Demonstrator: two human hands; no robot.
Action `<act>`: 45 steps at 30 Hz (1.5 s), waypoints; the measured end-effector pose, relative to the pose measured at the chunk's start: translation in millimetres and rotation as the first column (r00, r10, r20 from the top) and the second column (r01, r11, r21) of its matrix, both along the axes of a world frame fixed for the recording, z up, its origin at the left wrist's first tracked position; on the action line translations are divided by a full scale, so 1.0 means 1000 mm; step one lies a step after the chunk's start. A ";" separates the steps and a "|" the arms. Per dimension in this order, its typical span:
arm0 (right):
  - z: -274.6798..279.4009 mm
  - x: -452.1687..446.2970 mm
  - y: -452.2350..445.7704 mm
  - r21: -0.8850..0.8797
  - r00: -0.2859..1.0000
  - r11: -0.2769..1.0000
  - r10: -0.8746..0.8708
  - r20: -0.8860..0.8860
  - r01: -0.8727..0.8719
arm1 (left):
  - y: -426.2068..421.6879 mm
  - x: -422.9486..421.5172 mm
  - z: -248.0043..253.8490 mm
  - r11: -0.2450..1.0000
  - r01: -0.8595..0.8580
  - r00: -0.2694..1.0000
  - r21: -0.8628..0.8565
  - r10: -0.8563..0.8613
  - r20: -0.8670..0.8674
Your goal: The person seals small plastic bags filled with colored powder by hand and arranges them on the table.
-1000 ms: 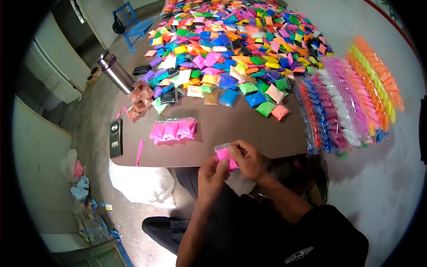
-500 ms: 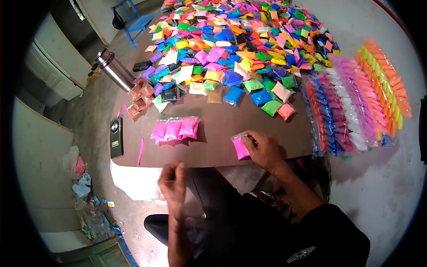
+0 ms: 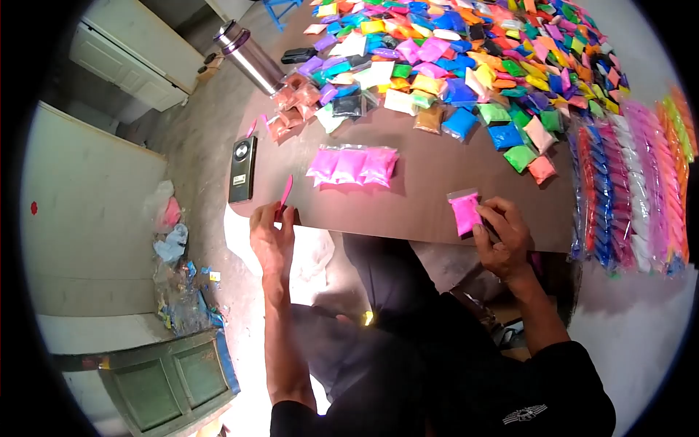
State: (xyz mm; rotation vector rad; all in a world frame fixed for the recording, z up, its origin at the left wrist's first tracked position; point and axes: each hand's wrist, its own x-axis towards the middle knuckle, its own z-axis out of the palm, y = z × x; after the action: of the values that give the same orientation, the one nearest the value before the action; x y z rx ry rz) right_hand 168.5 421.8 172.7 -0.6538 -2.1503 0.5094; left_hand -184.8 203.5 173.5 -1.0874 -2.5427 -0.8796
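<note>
My left hand [image 3: 273,237] is at the table's front edge, its thumb and fingers closed around the lower end of a slim pink plastic stick [image 3: 287,191]. My right hand [image 3: 504,237] pinches the right side of a small clear packet with bright pink filling [image 3: 464,213], near the table edge. Between the hands and farther back, three similar pink packets [image 3: 352,166] lie side by side in a row, overlapping slightly.
A phone-like black device [image 3: 242,169] lies at the left edge, with a steel flask [image 3: 251,58] and brown packets [image 3: 295,105] behind it. Many colourful packets [image 3: 459,95] cover the table's back. Long packed strips [image 3: 633,189] are at right.
My left hand has moved forward and left onto the pink stick. My right hand still holds the pink packet, its fingers shifted slightly. The camera view has turned left and down.
</note>
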 end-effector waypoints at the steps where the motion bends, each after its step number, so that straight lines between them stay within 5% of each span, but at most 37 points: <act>1: 0.001 0.000 -0.001 -0.008 1.000 1.000 0.006 0.020 -0.006 | 0.002 -0.002 -0.002 1.000 -0.010 1.000 -0.003 0.010 0.006; 21: -0.005 0.003 0.006 0.126 0.993 0.990 0.040 0.114 -0.055 | 0.003 -0.022 0.012 0.978 0.014 0.990 -0.209 0.016 0.140; 29: 0.004 0.004 0.005 0.116 0.987 0.990 0.066 0.146 -0.083 | -0.011 -0.023 -0.004 0.986 0.099 0.980 -0.135 -0.120 -0.159; 31: 0.006 0.005 0.005 0.096 0.982 0.989 0.101 0.162 -0.117 | -0.013 -0.014 0.009 1.000 -0.007 0.975 -0.010 0.009 0.223; 33: 0.005 0.005 0.006 0.104 0.980 0.988 0.098 0.170 -0.117 | -0.007 0.017 0.037 0.985 0.021 0.859 0.169 -0.104 0.501; 37: 0.003 0.006 0.006 0.114 0.982 0.985 0.111 0.154 -0.129 | 0.025 0.083 0.041 0.896 0.173 0.606 0.409 -0.424 0.673; 41: -0.003 0.010 0.007 0.138 0.983 0.983 0.101 0.152 -0.123 | 0.067 0.137 0.022 0.786 0.528 0.634 0.320 -0.616 0.468; 45: -0.003 0.021 0.007 0.151 0.975 0.972 0.157 0.158 -0.181 | 0.097 0.180 0.016 0.758 0.569 0.636 0.318 -0.652 0.414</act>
State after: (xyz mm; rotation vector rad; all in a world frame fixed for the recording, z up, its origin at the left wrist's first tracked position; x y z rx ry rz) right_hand 189.5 428.4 169.8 -0.4289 -2.3697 0.3782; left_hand -4.4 300.9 189.7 -1.9475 -2.3872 -1.7124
